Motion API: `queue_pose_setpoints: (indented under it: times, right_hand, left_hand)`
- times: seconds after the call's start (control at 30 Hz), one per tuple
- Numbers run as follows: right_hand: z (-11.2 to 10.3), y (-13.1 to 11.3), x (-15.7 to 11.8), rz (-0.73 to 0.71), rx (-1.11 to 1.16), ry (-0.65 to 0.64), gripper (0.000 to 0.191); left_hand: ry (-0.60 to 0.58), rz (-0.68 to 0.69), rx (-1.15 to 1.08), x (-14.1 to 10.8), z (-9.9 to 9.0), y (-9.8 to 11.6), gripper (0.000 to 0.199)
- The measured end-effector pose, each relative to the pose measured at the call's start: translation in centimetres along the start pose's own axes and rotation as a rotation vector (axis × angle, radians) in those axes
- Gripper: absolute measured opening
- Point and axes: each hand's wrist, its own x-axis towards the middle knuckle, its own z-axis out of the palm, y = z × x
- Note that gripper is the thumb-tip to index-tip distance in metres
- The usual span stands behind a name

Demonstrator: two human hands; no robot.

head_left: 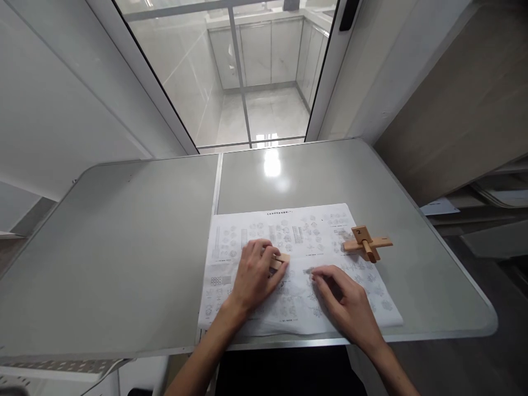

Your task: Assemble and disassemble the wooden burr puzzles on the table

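Small light wooden pieces (282,257) lie under and between the curled fingers of my left hand (254,272), which grips them over the printed sheet. The sheet (297,324) is covered in small line drawings and lies near the table's front edge. To the right, my right hand (346,302) rests over the same sheet, thumb and index finger brought close together at the tips; whether anything small is between them is too fine to see. Beyond my right hand, a cross-shaped assembly of wooden pieces (367,243), one marked with a 2, sits at the sheet's right edge.
The grey-green folding table (144,247) has a metal seam and rim. A glass door (264,71) stands behind its back edge. White wall is at the left, and shelves with papers (439,207) are beyond the right edge.
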Motion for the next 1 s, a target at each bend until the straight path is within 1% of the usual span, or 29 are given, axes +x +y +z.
queue_pose_setpoints:
  times: [0.1,0.2,0.3,0.37,0.43,0.5,0.67,0.8,0.9,1.0]
  right_hand:
    - [-0.1,0.1,0.0,-0.002,0.007,-0.019,0.022]
    - [-0.1,0.3,0.0,-0.009,0.008,-0.025,0.022]
    - [-0.1,0.3,0.0,-0.005,0.002,-0.025,0.022]
    - [-0.1,0.2,-0.1,-0.006,0.005,-0.038,0.022]
    - [0.0,0.2,-0.1,-0.003,0.010,-0.039,0.021]
    - [0.0,0.1,-0.2,0.006,0.013,-0.028,0.020]
    - [0.1,0.1,-0.2,0.016,0.025,-0.029,0.020]
    - [0.1,0.1,-0.2,0.021,0.027,-0.029,0.018]
    - [0.1,0.1,-0.2,0.021,0.021,-0.030,0.017]
    - [0.1,0.3,-0.2,0.013,0.014,-0.032,0.017]
  left_hand:
    - [0.040,-0.064,0.090,1.3,-0.8,-2.5,0.013]
    - [0.123,-0.149,0.167,2.1,-2.1,-5.7,0.016]
    - [0.250,-0.249,0.188,2.2,-3.5,-8.3,0.018]
    - [0.278,-0.289,0.197,2.0,-4.0,-9.3,0.022]
    - [0.282,-0.300,0.217,1.8,-4.4,-9.7,0.029]
    - [0.287,-0.301,0.241,1.6,-4.5,-9.9,0.033]
    - [0.331,-0.324,0.247,1.5,-4.8,-11.0,0.025]
    - [0.321,-0.324,0.214,1.3,-5.2,-11.4,0.025]
    - [0.343,-0.336,0.158,1.1,-5.5,-11.2,0.033]
    - [0.414,-0.429,0.003,0.8,-5.9,-11.2,0.044]
